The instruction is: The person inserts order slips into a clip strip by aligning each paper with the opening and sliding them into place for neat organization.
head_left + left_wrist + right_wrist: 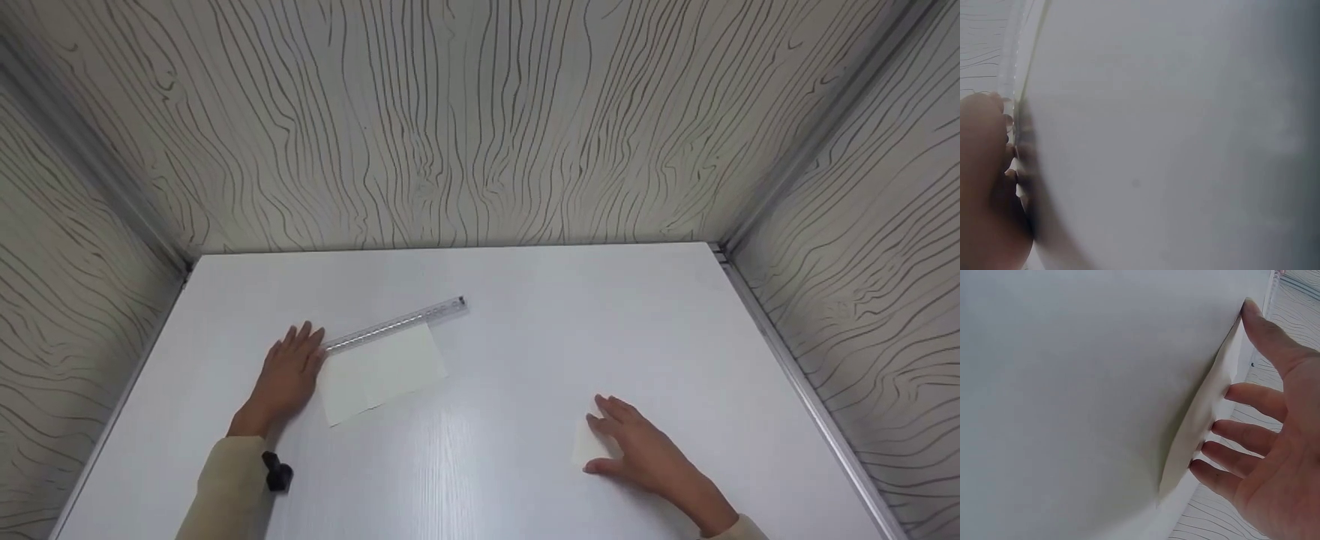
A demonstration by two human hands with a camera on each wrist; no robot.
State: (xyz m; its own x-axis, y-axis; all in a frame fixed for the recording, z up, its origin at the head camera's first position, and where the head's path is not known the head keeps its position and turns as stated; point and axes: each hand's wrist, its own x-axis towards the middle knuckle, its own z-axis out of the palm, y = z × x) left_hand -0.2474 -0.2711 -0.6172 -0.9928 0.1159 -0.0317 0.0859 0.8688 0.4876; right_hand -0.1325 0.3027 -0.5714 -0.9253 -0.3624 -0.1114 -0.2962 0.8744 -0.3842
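A clear ruler [397, 324] lies slanted on the white table, along the upper edge of a larger pale paper sheet [386, 375]. My left hand [289, 375] rests at the left end of the ruler, its fingers extended and the contact partly hidden. On the right, my right hand [637, 446] spreads over a smaller pale paper piece [592, 442] and covers part of it. In the right wrist view, the thumb and fingertips of that hand touch the small paper [1199, 422], which bows a little. The left wrist view shows the left hand [988, 180] edge-on.
The white table [525, 322] is bounded by wood-patterned panels [450, 127] at the back and sides. Metal rails [810, 405] run along the right edge. A small black object [277, 474] is by the left sleeve.
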